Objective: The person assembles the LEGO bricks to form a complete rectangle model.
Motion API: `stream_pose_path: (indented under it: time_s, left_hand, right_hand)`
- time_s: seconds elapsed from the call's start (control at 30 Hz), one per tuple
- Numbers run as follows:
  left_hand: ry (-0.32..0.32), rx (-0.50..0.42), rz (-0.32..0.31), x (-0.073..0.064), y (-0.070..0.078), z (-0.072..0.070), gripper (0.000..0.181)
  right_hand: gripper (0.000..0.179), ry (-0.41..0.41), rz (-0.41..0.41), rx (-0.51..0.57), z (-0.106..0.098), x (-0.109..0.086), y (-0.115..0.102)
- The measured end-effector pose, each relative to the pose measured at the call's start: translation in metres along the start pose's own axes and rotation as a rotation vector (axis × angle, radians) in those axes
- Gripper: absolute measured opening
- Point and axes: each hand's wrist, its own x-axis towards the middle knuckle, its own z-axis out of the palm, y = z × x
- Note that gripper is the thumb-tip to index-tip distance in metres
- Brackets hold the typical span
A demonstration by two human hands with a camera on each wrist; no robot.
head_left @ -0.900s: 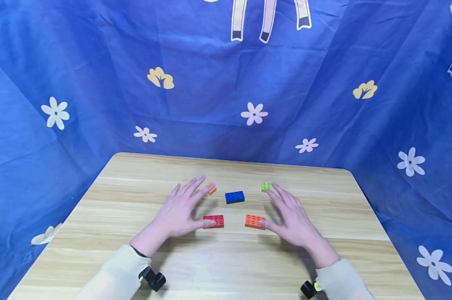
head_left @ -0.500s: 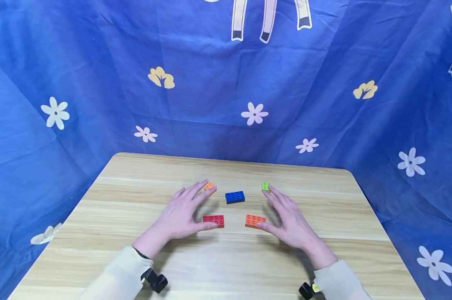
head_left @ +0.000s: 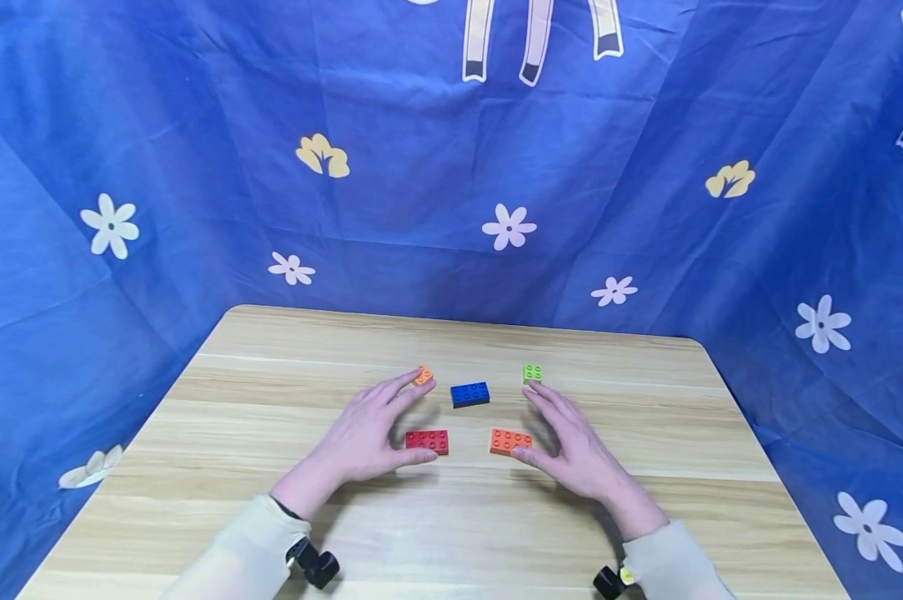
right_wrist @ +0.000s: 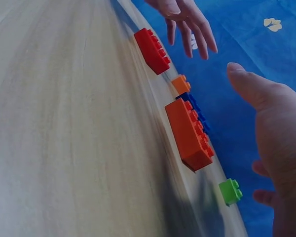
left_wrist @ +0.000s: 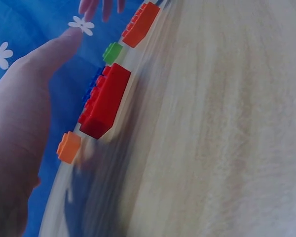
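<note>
My left hand hovers over the table with fingers spread, holding nothing. Its thumb overlaps the red building brick in the head view, and its fingertips overlap the small orange brick. Opposite it, my right hand hangs in the same way, fingers apart. That thumb is over the front edge of the larger orange brick; the fingertips lie just in front of the small green brick. Between the hands, farther back, lies a dark blue brick. In both wrist views the hands are above the bricks.
The light wooden table has a rounded back edge. A blue cloth with flowers hangs behind it and along both sides. Black wrist cameras are strapped at the cuffs of the pale sleeves.
Both hands have drawn slightly inward and toward me, and the fingers look less spread forward. More of the green brick shows. The bricks have stayed where they were.
</note>
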Motion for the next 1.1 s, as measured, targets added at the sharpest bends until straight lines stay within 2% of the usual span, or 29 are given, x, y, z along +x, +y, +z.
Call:
stream_pose_path:
  time_s: [0.5, 0.93, 1.1]
  left_hand:
    - [0.008, -0.082, 0.008, -0.001, -0.003, 0.010, 0.099]
    - [-0.001, -0.211, -0.008, -0.001, -0.006, 0.018, 0.094]
    - [-0.017, -0.221, -0.031, -0.002, -0.008, 0.022, 0.091]
  right_hand:
    - [0.086, -0.040, 0.028, 0.117, 0.014, -0.001, 0.006]
    - [0.074, -0.009, -0.007, 0.192, 0.022, 0.001, 0.010]
    - [0.069, -0.007, -0.002, 0.198, 0.025, 0.002, 0.010]
